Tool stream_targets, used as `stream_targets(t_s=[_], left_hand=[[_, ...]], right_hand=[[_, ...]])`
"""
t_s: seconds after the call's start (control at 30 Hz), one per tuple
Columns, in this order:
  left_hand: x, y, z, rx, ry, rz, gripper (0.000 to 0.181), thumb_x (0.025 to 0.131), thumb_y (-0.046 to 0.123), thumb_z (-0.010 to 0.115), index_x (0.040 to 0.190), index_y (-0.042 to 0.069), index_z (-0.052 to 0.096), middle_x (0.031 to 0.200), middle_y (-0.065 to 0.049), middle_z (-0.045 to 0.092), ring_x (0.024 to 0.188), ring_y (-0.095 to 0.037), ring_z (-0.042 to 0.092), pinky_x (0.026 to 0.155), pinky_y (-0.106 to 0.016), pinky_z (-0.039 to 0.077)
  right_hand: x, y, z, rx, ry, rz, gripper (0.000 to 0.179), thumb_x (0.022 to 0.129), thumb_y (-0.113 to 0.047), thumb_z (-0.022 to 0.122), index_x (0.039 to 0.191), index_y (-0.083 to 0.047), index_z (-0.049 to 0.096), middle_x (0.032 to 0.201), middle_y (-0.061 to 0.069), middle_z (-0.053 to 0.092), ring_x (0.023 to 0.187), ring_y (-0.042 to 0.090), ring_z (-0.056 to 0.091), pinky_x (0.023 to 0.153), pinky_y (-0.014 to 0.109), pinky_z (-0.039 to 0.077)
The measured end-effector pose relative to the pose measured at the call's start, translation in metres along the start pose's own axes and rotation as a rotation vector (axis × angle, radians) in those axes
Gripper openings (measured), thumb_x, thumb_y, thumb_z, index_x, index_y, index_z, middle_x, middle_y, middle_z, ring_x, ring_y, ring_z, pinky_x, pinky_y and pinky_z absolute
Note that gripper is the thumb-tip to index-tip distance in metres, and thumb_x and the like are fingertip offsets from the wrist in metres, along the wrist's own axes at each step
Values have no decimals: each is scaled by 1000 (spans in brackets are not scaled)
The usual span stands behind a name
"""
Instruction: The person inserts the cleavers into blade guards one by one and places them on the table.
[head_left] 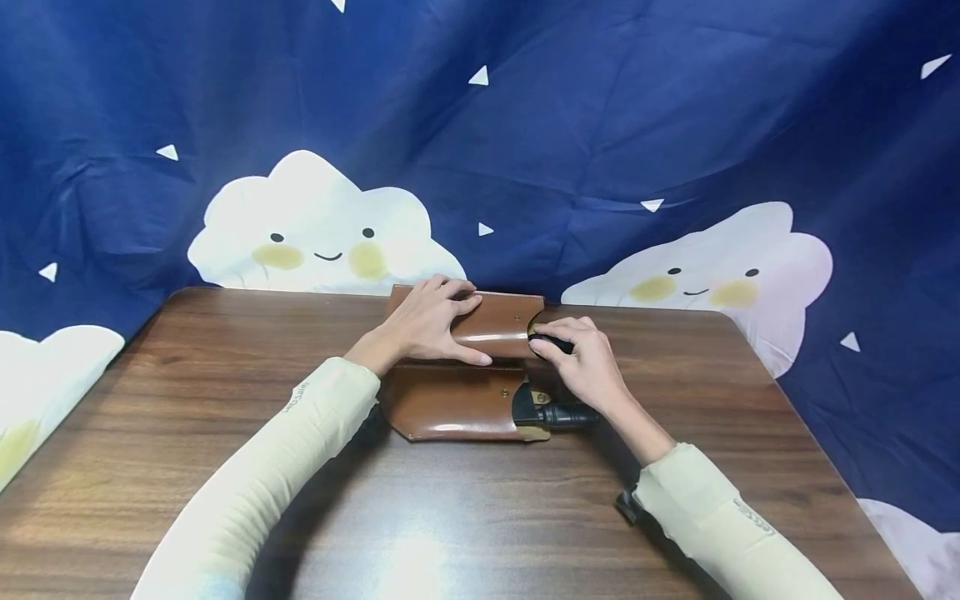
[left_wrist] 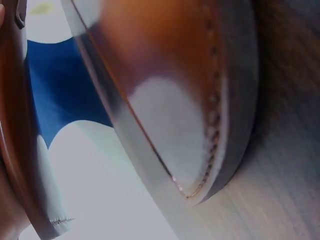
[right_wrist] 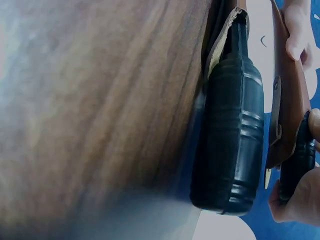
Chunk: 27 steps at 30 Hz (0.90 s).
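Observation:
Two brown leather sheaths lie one behind the other on the table, each with a black ridged handle at its right-hand mouth. My left hand (head_left: 431,323) grips the farther sheath (head_left: 501,312), thumb at its near side and fingers spread over its top. At that sheath's mouth, my right hand (head_left: 588,360) pinches the black handle (right_wrist: 297,162) between thumb and fingers. Untouched, the nearer sheath (head_left: 450,404) rests just in front, its own handle (right_wrist: 227,135) sticking out below the right wrist. Inside the sheaths, the tools' other ends are hidden.
Under everything is a dark wood-grain table (head_left: 480,508). A blue curtain (head_left: 525,142) with white clouds hangs right behind its far edge. A small black object (head_left: 627,505) shows at the right sleeve's cuff.

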<state>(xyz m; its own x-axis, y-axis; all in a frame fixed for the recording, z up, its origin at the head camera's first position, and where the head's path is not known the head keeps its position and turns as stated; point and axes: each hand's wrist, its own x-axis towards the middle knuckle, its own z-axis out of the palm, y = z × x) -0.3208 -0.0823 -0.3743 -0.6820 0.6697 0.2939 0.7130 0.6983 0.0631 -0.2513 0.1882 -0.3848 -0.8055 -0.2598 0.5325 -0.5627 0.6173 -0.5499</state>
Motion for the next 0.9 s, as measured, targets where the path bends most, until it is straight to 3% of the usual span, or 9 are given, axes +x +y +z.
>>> stream_targets(t_s=[0.5, 0.63, 0.8, 0.9], left_hand=[[4, 0, -1, 39, -59, -18, 107, 71, 89, 58, 147, 14, 56, 146, -7, 51, 128, -31, 43, 105, -48, 34], [5, 2, -2, 63, -116, -34, 108, 72, 90, 54, 150, 15, 53, 148, -8, 49, 130, -31, 43, 107, -48, 33], [9, 4, -3, 92, -141, -67, 105, 76, 89, 51, 153, 18, 48, 154, -8, 45, 137, -30, 39, 113, -46, 29], [10, 3, -1, 93, -176, -78, 105, 78, 89, 48, 156, 18, 44, 158, -9, 40, 142, -31, 35, 116, -46, 26]], right_hand=[[5, 3, 2, 38, -39, 58, 21, 88, -10, 79, 106, 1, 78, 102, 12, 75, 95, 30, 62, 86, 43, 46], [9, 9, 1, 77, -68, 102, 19, 87, -7, 79, 104, 3, 79, 98, 14, 76, 98, 34, 66, 90, 45, 47], [16, 13, 1, 156, -70, 172, 19, 88, -6, 78, 104, 5, 78, 100, 18, 75, 101, 35, 67, 92, 50, 49], [18, 15, 1, 202, -87, 226, 20, 90, -6, 77, 105, 6, 77, 102, 20, 74, 102, 34, 67, 91, 47, 50]])
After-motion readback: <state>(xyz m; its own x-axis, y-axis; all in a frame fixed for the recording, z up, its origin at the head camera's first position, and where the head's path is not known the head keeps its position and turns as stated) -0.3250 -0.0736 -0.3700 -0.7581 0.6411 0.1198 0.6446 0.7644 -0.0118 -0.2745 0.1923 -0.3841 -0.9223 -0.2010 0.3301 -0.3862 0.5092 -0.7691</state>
